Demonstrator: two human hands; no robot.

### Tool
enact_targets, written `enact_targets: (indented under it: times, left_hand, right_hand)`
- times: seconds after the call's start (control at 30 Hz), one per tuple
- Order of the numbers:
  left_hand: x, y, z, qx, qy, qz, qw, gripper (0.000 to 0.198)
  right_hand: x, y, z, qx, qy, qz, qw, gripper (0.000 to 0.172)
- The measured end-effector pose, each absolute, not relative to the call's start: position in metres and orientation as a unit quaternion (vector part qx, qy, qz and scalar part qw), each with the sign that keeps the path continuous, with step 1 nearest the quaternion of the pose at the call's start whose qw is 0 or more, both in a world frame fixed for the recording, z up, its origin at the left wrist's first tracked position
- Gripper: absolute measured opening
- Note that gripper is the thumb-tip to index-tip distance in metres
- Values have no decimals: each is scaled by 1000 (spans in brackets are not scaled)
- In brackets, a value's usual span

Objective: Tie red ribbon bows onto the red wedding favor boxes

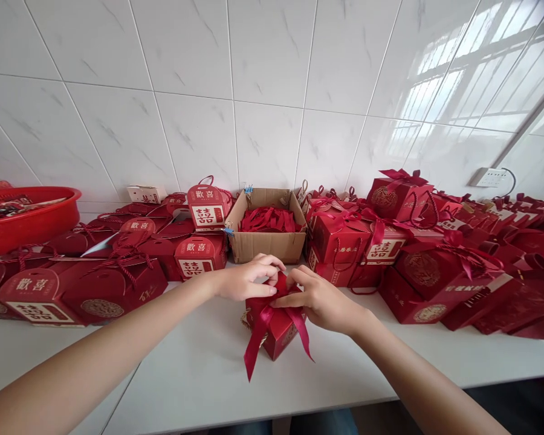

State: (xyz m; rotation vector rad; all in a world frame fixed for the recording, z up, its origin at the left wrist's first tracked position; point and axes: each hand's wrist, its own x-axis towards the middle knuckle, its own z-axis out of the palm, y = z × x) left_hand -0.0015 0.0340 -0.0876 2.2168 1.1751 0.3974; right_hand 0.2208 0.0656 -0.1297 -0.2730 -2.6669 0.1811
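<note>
Splaying nearward, ribbon tails (pixel 255 350), red box (pixel 278 336), corner foremost

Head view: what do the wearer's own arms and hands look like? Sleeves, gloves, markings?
Left forearm and right forearm are bare, with no sleeves in frame. Left hand and right hand are ungloved. No watch, bracelet, ring, cable or marking shows; some fingertips are partly hidden.

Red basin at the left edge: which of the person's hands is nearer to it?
Left. The left hand is at the top of the ribboned box, to the right of the red basin; the right hand is across that box, farther right.
</note>
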Motion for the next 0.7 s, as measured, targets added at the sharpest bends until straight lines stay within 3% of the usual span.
enact_targets:
  times: [0.3, 0.7]
  left_hand:
    - [-12, 35, -99, 825, 456, 176, 285, 24]
    - [10, 16, -114, 722, 509, 355, 307, 28]
  right_hand:
    - [222, 64, -129, -103, -969, 56, 219, 34]
    - [224, 65, -130, -97, -953, 140, 250, 32]
